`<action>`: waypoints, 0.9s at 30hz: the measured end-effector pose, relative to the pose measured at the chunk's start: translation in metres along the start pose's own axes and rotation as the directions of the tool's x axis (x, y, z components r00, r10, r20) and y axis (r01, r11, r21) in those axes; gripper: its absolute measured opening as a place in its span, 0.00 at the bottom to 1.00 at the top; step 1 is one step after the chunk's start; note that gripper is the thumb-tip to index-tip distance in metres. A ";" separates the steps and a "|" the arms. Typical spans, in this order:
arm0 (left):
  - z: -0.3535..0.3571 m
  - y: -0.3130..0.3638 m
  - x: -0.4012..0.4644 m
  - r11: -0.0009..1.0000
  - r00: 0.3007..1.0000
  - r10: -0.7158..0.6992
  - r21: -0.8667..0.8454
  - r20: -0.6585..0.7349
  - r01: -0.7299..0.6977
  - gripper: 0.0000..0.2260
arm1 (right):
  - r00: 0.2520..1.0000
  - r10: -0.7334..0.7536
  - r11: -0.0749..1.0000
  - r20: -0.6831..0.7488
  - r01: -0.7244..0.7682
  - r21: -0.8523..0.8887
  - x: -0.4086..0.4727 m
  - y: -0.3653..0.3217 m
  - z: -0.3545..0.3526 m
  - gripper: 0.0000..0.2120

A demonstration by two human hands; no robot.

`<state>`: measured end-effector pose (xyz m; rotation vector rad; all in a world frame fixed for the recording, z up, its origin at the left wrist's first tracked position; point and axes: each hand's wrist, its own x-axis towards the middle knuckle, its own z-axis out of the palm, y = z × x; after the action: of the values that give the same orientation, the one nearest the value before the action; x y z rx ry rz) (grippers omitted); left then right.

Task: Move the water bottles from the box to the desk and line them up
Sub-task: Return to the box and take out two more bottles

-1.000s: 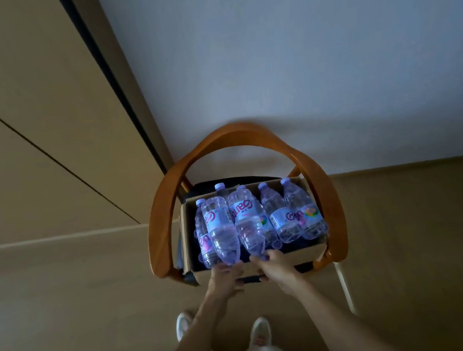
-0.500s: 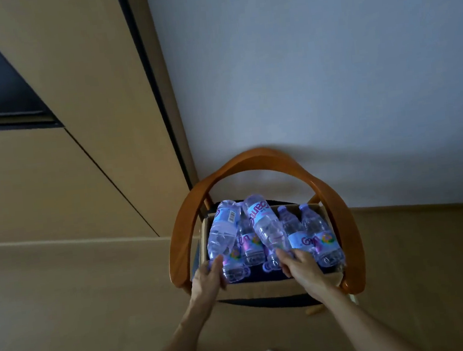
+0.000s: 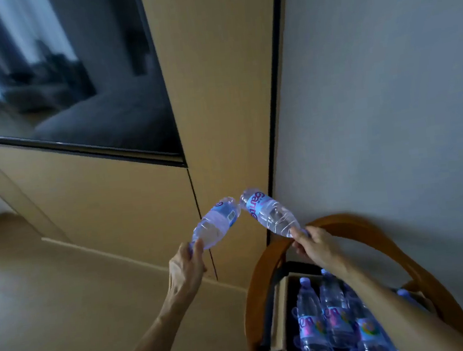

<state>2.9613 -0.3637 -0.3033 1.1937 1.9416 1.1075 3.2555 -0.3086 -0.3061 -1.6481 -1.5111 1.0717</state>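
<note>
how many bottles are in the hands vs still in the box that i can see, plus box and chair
Bottles held: 2, one in the left hand at, one in the right hand at
Bottles visible in the box: 4, possibly more hidden by the arm
Box: 1
Chair: 1
Total: 8

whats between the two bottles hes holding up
Nothing. In the head view the left bottle and right bottle meet or nearly meet at their far ends; only wood panel shows behind.
</note>
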 end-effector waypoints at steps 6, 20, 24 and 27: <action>-0.132 -0.006 0.071 0.956 0.951 0.206 0.256 -0.231 -0.145 0.12 | 0.968 -0.243 0.936 0.068 0.252 -0.246 0.051 -0.124 0.062 0.14; -0.391 0.014 0.161 0.805 0.775 0.458 0.573 -0.435 -0.154 0.10 | 0.656 -0.676 0.594 0.336 0.755 -0.278 0.099 -0.404 0.291 0.12; -0.451 0.014 0.178 0.793 0.770 0.453 0.599 -0.450 -0.116 0.10 | 0.523 -0.757 0.482 0.392 0.852 -0.205 0.111 -0.469 0.355 0.11; -0.494 0.011 0.193 0.798 0.750 0.439 0.599 -0.495 -0.071 0.11 | 0.439 -0.793 0.438 0.422 0.893 -0.104 0.122 -0.511 0.407 0.12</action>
<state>2.4834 -0.3543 -0.0722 1.5941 2.8092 1.2319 2.6597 -0.1495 -0.0589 -0.5857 -2.4414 0.4920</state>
